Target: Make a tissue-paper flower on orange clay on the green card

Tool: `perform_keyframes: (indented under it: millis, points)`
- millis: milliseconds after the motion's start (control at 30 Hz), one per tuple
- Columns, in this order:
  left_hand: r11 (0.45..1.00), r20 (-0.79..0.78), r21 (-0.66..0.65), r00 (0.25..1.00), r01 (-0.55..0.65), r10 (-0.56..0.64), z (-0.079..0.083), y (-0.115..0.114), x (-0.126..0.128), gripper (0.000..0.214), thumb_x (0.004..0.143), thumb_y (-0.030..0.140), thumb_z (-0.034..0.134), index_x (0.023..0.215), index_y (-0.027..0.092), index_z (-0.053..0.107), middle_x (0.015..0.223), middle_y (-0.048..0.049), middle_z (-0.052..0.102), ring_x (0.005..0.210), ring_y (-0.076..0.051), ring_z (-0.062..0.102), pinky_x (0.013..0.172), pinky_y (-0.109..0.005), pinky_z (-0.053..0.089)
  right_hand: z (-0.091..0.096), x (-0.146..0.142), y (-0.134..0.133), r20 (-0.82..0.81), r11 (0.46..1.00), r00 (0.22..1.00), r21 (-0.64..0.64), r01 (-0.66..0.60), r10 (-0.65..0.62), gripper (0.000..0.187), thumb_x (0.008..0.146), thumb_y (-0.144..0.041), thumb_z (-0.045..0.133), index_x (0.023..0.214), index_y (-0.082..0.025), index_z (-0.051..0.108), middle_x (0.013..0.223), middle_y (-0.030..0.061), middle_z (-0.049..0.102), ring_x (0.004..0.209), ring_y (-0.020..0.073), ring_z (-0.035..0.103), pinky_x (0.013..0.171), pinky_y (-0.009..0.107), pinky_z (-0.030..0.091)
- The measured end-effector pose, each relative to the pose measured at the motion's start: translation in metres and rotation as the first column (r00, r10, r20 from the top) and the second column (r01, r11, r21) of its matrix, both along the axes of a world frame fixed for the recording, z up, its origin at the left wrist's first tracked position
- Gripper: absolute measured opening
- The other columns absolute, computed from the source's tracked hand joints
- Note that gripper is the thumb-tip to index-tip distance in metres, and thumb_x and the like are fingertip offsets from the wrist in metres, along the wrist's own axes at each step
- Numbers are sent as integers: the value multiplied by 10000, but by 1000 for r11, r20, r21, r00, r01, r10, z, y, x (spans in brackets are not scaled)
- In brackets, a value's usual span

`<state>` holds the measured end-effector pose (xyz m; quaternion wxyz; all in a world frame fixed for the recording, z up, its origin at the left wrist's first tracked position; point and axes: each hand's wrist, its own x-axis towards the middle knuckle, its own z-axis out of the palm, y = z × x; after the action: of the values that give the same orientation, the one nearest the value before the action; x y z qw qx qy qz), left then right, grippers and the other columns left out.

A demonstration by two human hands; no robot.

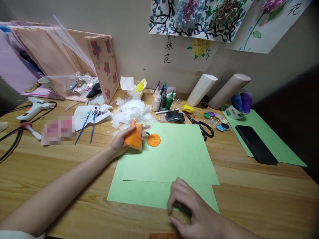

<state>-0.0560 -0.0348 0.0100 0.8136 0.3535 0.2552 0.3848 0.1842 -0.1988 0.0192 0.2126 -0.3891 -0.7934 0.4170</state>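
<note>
My left hand is closed around a small plastic bag of orange clay, held just above the wooden table at the far left corner of the green paper sheets. A flattened orange clay disc lies on the green paper right beside the bag. My right hand rests at the near edge of the green paper, fingers curled with their tips pressing the sheet; nothing shows in it.
Scissors, paint bottles, a white marker, yellow clay and white paper scraps lie behind the paper. A glue gun and brushes sit left. A black phone lies on another green sheet right.
</note>
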Motion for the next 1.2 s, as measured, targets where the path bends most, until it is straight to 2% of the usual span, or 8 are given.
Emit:
perform_keyframes:
  millis: [133, 700, 967, 1200]
  points:
    - [1000, 5, -9, 1000, -7, 7, 0, -1, 0, 354, 832, 378, 537, 1004, 87, 644, 780, -79, 594, 698, -156, 552, 679, -260, 449, -1, 0, 0, 4, 1000, 1000, 0, 1, -1, 196, 630, -66, 549, 780, -185, 506, 735, -2, 467, 721, 153, 426, 707, 305, 349]
    - [1000, -34, 8, 999, -21, 21, 3, -2, 1, 388, 828, 394, 536, 1052, 92, 633, 779, -87, 608, 698, -162, 562, 665, -250, 446, 0, 0, 2, 3, 1000, 1000, 5, -8, 8, 148, 686, -80, 540, 780, -192, 522, 735, 11, 486, 736, 158, 445, 675, 277, 371]
    - [1000, -9, 25, 1000, -9, 9, 1, -1, 0, 350, 839, 376, 522, 1033, 104, 625, 786, -92, 613, 694, -170, 565, 665, -268, 440, 1, 1, 2, 38, 999, 998, -30, -39, 40, 261, 593, -68, 585, 809, -190, 505, 792, 8, 467, 787, 171, 439, 757, 318, 365]
    - [999, -1, 32, 1000, -4, 4, 2, -1, 1, 348, 833, 371, 538, 1011, 88, 631, 773, -88, 611, 691, -164, 565, 676, -268, 448, 17, 4, 2, 171, 980, 973, -149, -133, 158, 483, 518, -188, 738, 937, -199, 499, 936, 16, 455, 893, 197, 410, 853, 361, 342]
